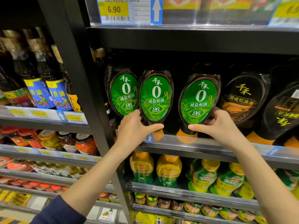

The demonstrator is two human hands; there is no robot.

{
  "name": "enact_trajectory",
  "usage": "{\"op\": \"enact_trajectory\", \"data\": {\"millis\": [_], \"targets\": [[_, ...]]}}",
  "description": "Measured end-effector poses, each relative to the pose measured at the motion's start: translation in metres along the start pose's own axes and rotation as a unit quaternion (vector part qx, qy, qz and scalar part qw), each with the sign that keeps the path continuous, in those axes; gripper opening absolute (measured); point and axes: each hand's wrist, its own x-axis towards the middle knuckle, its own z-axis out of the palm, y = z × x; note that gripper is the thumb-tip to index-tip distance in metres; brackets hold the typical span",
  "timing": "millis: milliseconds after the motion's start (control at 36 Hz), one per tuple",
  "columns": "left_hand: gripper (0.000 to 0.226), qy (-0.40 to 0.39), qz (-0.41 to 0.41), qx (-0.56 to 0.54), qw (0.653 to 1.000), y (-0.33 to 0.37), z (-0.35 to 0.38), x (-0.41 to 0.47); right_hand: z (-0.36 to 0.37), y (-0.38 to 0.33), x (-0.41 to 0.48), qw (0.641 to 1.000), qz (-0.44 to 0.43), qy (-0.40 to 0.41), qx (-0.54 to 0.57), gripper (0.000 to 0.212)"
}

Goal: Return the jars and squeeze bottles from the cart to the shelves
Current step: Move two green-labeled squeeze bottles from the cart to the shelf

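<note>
Three dark squeeze bottles with green oval labels stand cap-down on the shelf (202,143) in front of me. My left hand (136,126) grips the lower neck of the middle green-label bottle (156,97), thumb across its front. My right hand (220,126) grips the lower part of the right green-label bottle (199,101), which leans to the right. The third green-label bottle (123,92) stands untouched at the left, against the middle one. Orange caps show behind the shelf's clear rail. The cart is out of view.
Black-label squeeze bottles (242,97) crowd the shelf to the right. A black upright post (76,65) separates this bay from tall sesame oil bottles (48,92) at left. Yellow-green bottles (168,172) and jars (84,143) fill lower shelves. A price rail (123,12) overhangs above.
</note>
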Motion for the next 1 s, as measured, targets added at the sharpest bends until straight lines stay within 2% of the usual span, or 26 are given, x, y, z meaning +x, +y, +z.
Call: {"op": "enact_trajectory", "data": {"millis": [195,500,695,778,861,945,1000], "targets": [[0.072,-0.005,-0.012,0.013,1.0,0.003,0.006,0.004,0.002,-0.001,-0.001,1.0,-0.001,0.027,-0.007,0.057],[0.058,-0.009,-0.034,0.095,0.995,0.021,0.007,0.004,0.001,0.0,-0.001,0.996,-0.002,0.055,-0.073,0.062],[0.06,-0.013,-0.045,0.109,0.993,0.022,0.007,-0.001,0.002,0.007,-0.002,0.996,0.022,0.048,-0.071,0.06],[0.061,-0.015,-0.035,0.116,0.993,0.021,0.006,-0.004,-0.002,0.005,-0.002,0.992,0.037,0.023,-0.119,0.064],[0.072,-0.011,-0.032,0.058,0.998,0.019,0.004,-0.003,-0.01,-0.005,-0.005,0.989,0.065,-0.034,-0.132,0.065],[0.053,0.003,-0.041,-0.016,0.999,0.023,-0.001,-0.008,-0.025,-0.019,-0.011,0.976,0.079,-0.098,-0.179,0.053],[0.057,0.034,-0.046,-0.07,0.996,0.025,-0.005,-0.018,-0.037,-0.032,-0.015,0.957,0.074,-0.12,-0.253,0.06]]}}
